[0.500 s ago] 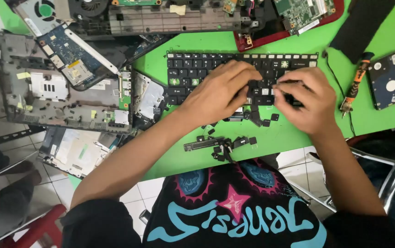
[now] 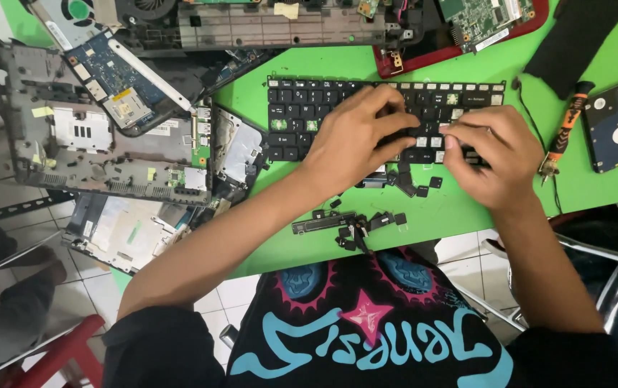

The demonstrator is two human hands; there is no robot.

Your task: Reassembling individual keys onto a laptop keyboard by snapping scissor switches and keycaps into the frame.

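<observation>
While both hands work over the black laptop keyboard, the left hand lies flat on its middle rows with fingers spread and nothing pinched, and the right hand curls just beside it, thumb and forefinger closed on something small at the keyboard's lower right edge; what exactly is clamped I cannot tell. The keyboard lies on the green table, directly under both hands, with bare pale patches where caps are missing near the right fingertips.

Just below the hands lie loose black keycaps, square and matte, and further toward the person a small heap of black plastic strips and clips. Right of the right hand lies an orange-and-black screwdriver, and beyond it a dark hard drive with a round white sticker and a pale rectangular label near its corner. Far left of the left hand sits a grey plastic laptop chassis bearing small yellow tape tabs and a white rectangular label, with a blue circuit board resting on it. A red laptop shell with a green board lies above the keyboard.

Compared with half a second ago, both hands sit in nearly the same place, the right hand slightly more closed.
</observation>
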